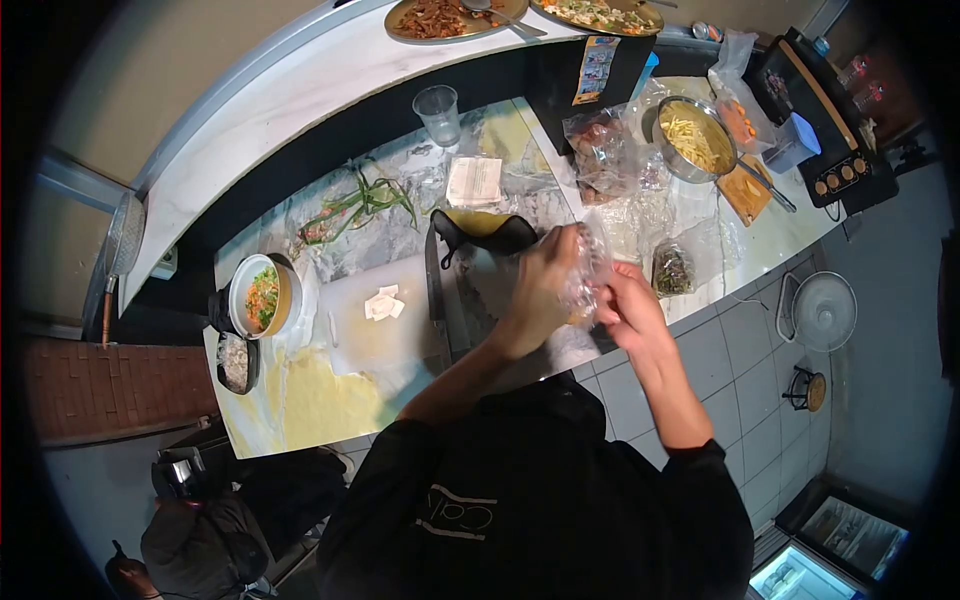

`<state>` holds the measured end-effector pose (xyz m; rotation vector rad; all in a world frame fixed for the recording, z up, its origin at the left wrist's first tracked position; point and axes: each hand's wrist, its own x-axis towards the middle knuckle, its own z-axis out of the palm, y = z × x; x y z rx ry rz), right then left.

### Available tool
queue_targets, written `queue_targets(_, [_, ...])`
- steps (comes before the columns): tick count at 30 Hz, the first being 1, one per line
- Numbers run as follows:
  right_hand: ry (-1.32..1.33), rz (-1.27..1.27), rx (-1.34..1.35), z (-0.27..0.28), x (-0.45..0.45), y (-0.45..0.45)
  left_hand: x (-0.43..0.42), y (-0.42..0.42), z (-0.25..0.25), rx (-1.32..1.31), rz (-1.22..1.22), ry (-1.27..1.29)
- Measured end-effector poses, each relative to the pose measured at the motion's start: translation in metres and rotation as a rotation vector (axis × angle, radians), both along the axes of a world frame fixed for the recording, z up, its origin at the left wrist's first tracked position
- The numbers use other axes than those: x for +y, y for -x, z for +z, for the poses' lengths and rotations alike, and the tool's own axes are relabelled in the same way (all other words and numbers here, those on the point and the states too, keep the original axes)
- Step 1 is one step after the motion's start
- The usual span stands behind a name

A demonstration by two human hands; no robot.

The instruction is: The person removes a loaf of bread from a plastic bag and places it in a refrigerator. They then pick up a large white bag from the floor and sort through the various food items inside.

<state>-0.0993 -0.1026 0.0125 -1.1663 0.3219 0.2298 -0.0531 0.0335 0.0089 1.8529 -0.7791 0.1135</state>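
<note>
Both my hands are at a crinkled clear plastic bag (590, 268) over the counter's front edge. My left hand (545, 285) is closed round its left side. My right hand (632, 302) pinches its lower right side; the bag's contents are hard to make out. To the left, a white cutting board (370, 345) carries several flat white pieces (383, 303). A large knife (435, 275) lies along the board's right side. Beyond my left hand sits a black cloth-like item (512, 235) with a yellowish inside. A packet of white squares (475, 182) lies behind it.
Spring onions (370, 205) and a clear cup (438, 115) are farther back. A pot (240, 290) of chopped vegetables stands left. Right are a metal bowl (722, 172) with pale strips, a bag of greens (673, 272) and a toaster oven (825, 120). Another person (205, 540) is lower left.
</note>
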Motion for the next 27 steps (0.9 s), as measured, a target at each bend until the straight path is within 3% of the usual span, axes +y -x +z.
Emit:
queue_targets(2, [-0.553, -0.149, 0.171, -0.013, -0.003, 0.017, -0.005, 0.002, -0.003, -0.091, 0.017, 0.07])
queue_targets(4, [-0.655, -0.245, 0.244, -0.008, 0.002, 0.027, -0.007, 0.002, -0.008, -0.098, -0.068, 0.039])
queue_targets(7, [-0.073, -0.156, -0.028, -0.007, 0.0, 0.041, -0.011, -0.002, -0.011, -0.105, -0.206, -0.003])
queue_targets(8, [-0.07, -0.178, -0.03, -0.005, -0.006, 0.047, -0.014, -0.004, -0.011, -0.059, -0.269, -0.008])
queue_targets(10, [1.057, 0.017, -0.488, 0.007, -0.019, 0.059, -0.018, 0.001, 0.008, 0.017, -0.366, -0.059])
queue_targets(11, [1.234, 0.07, -0.613, 0.017, -0.025, 0.062, -0.021, 0.003, 0.014, 0.092, -0.44, -0.115])
queue_targets(16, [1.577, 0.142, -0.774, 0.034, -0.058, 0.083, -0.043, 0.006, 0.005, 0.051, -0.677, -0.139])
queue_targets(17, [1.642, 0.191, -0.817, 0.038, -0.064, 0.089, -0.049, 0.01, -0.021, 0.137, -0.679, -0.077])
queue_targets(20, [1.788, 0.218, -0.878, 0.046, -0.083, 0.109, -0.074, 0.018, -0.032, 0.252, -0.815, 0.003])
queue_targets(22, [1.836, 0.176, -0.903, 0.049, -0.096, 0.124, -0.088, 0.033, -0.018, -0.101, -0.763, -0.03])
queue_targets(23, [1.854, 0.143, -0.881, 0.048, -0.102, 0.135, -0.099, 0.044, -0.025, 0.319, -0.86, 0.09])
queue_targets(26, [1.716, 0.037, -0.732, 0.046, -0.122, 0.177, -0.145, 0.063, -0.045, 0.311, -0.891, -0.059])
queue_targets(27, [1.49, -0.089, -0.556, 0.047, -0.128, 0.194, -0.163, 0.079, -0.046, 0.07, -0.823, -0.012])
